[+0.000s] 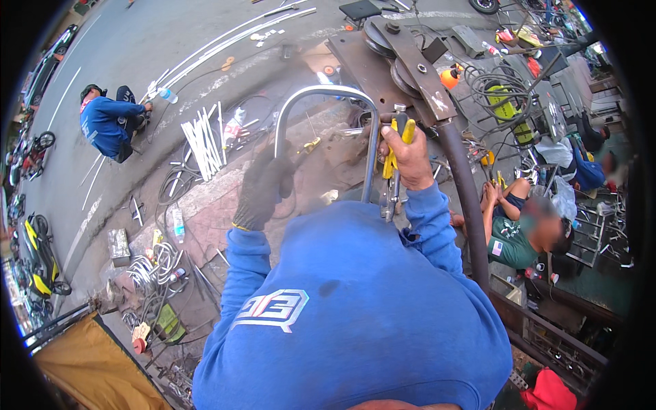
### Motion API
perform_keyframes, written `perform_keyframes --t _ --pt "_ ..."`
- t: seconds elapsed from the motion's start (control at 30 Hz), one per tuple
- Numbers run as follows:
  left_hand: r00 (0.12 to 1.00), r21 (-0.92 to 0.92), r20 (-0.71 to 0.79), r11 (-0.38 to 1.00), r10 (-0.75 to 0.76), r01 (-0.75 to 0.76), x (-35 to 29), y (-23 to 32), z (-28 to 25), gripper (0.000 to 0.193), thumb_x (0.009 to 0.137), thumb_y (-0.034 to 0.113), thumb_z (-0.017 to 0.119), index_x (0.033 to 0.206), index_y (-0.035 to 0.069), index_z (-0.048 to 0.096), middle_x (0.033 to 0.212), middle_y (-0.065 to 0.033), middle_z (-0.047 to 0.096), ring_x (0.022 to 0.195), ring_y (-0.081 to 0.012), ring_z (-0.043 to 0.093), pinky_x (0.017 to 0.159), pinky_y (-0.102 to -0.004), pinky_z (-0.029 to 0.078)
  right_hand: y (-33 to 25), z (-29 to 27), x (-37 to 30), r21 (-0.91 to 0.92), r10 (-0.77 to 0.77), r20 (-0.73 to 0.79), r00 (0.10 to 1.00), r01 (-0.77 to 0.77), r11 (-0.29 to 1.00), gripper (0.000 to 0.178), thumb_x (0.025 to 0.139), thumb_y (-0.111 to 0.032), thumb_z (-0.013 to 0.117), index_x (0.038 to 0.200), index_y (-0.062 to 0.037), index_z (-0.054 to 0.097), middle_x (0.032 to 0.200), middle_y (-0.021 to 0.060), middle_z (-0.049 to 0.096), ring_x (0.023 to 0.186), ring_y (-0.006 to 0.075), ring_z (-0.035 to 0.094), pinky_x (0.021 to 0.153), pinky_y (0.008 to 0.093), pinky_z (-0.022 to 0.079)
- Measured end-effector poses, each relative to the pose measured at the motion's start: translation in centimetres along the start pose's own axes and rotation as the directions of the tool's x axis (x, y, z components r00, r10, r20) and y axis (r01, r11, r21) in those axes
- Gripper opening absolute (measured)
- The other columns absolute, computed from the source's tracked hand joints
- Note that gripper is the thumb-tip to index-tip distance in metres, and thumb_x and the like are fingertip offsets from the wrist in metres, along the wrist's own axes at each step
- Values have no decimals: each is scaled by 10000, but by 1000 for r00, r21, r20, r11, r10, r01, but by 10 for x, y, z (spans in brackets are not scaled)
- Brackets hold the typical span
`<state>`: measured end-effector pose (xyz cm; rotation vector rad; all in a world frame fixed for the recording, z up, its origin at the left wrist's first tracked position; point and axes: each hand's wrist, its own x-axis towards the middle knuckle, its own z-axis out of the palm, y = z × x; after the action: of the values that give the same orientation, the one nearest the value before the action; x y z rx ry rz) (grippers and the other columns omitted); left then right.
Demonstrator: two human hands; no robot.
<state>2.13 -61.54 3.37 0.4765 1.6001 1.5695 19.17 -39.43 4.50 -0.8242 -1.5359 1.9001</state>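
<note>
A bent silvery metal tube (321,89) arches in front of my chest, its right leg running down beside my right hand. My left hand (263,188), in a dark glove, is by the lower end of the tube's left leg. Motion smears its fingers, so I cannot tell whether it touches the tube. My bare right hand (411,156) is closed around yellow-handled pliers (391,164), their metal part pointing down toward me. Just beyond is a brown steel frame (355,58) with grooved rollers (404,77), standing beside a thick curved pipe (459,164).
Cut white strips (203,147), coiled cables (164,266) and a water bottle (178,224) lie on the left. A person in blue (109,123) crouches by the road. Another in green (512,236) sits at right, near a yellow-green machine (502,102) and hoses. A spray bottle (451,76) stands behind.
</note>
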Motion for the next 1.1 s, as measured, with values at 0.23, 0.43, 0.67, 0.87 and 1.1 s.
perform_keyframes --t 0.23,0.43,0.67,0.87,1.1 --pt "1000 -184 2 983 13 -13 10 -30 -7 381 1003 209 494 1339 29 498 788 -1 507 531 -51 428 446 -206 332 1 -16 -2 92 -38 -60 997 44 995 269 925 -127 605 1165 -8 589 846 40 637 605 82 550 524 241 478" --pt "763 816 183 337 620 -469 33 -66 -27 259 852 134 590 1104 77 597 877 -109 567 740 -245 552 616 -368 444 -3 -79 -2 213 -13 -334 942 89 973 305 978 -202 591 1250 -71 547 1006 89 643 770 156 605 663 306 530" --pt "992 274 -111 961 53 -21 10 -61 -2 330 943 311 563 1065 6 589 888 -208 610 802 -322 600 716 -423 467 -40 -132 -9 250 -336 -387 859 449 858 339 1012 -232 518 1301 -57 486 890 10 481 800 111 481 774 297 452" --pt "946 305 -283 950 156 -66 -6 -84 -9 378 944 322 587 1184 32 564 810 -79 593 678 -167 546 613 -335 456 -74 -143 -26 282 -340 -394 854 464 840 348 1034 -271 437 1313 -66 475 948 22 488 799 119 484 750 297 446" --pt "983 297 -180 950 -44 96 -27 -70 -24 372 900 309 662 1096 5 576 804 -92 601 746 -187 609 726 -405 496 -125 -168 -41 218 -526 -375 763 624 750 361 1045 -276 406 1329 -61 469 1000 33 521 812 130 497 776 323 450"
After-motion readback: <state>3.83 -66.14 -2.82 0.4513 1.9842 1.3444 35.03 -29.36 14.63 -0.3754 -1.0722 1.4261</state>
